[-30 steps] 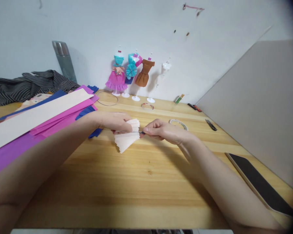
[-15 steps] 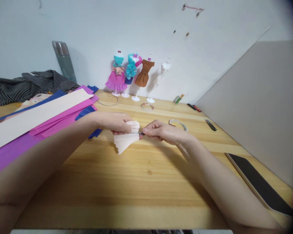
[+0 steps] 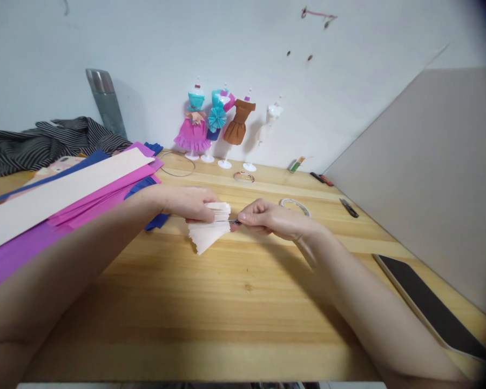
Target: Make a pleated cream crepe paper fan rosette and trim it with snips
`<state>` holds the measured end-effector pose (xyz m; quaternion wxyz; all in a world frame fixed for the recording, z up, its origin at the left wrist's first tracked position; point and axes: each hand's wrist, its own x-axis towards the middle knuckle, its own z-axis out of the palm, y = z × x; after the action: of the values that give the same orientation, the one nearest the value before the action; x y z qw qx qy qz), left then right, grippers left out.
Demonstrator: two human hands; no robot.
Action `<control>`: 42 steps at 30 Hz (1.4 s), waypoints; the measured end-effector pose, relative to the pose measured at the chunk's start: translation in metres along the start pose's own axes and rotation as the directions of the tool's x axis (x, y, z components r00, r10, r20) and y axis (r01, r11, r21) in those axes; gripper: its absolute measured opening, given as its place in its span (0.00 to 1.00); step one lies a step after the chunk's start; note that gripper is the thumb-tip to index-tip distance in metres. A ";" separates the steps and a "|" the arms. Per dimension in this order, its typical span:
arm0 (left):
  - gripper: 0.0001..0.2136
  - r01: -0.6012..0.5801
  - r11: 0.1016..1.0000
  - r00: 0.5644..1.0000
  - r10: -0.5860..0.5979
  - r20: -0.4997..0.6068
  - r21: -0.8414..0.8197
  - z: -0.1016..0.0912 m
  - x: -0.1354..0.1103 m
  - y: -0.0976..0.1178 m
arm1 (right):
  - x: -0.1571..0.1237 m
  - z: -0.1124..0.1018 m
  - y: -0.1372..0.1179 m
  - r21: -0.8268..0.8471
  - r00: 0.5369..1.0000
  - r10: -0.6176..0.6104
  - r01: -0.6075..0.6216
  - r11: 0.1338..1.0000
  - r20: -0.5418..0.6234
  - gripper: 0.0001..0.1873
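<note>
Both forearms come in from the near edge and meet mid-worktop (image 3: 227, 302). Left hand (image 3: 190, 202), palm down: fingers clamp the pleated cream paper (image 3: 208, 232). Right hand (image 3: 271, 219): fingers pinch a thin dark tool (image 3: 234, 221) at the paper's gathered end. Pleats fan toward the near-left corner.

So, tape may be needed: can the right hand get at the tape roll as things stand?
Probably yes: the tape roll lies just beyond the right hand, nothing between them. But that hand pinches a thin dark tool at the pleated paper and would have to let go first.
</note>
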<state>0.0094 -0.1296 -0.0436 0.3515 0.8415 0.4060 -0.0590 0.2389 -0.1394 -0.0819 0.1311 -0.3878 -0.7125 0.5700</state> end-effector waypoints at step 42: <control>0.12 0.012 0.998 1.000 -0.011 -0.017 0.054 -0.001 -0.001 0.001 | 0.002 0.002 -0.001 0.101 1.000 0.025 -0.024 0.995 -0.006 0.21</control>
<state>0.0091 -0.1299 -0.0420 0.3248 0.8488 0.4121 -0.0651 0.2359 -0.1391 -0.0823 0.1461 -0.3915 -0.6775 0.6053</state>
